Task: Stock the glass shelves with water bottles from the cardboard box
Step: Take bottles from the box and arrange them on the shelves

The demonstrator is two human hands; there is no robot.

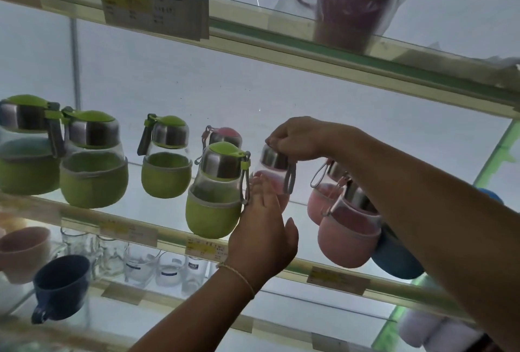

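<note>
The right hand (295, 139) grips the steel cap of a pink water bottle (274, 174) over the middle glass shelf (157, 232); the left hand (263, 227), fingers straight, steadies it at six o'clock, beside a green bottle (215, 194) at nine o'clock.

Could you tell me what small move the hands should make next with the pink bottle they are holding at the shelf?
Probably set the pink bottle down upright in the gap between the green bottle and the other pink bottles. The right hand grips its metal cap, the left hand steadies its body, and it looks tilted, not yet clearly resting on the glass shelf.
</note>
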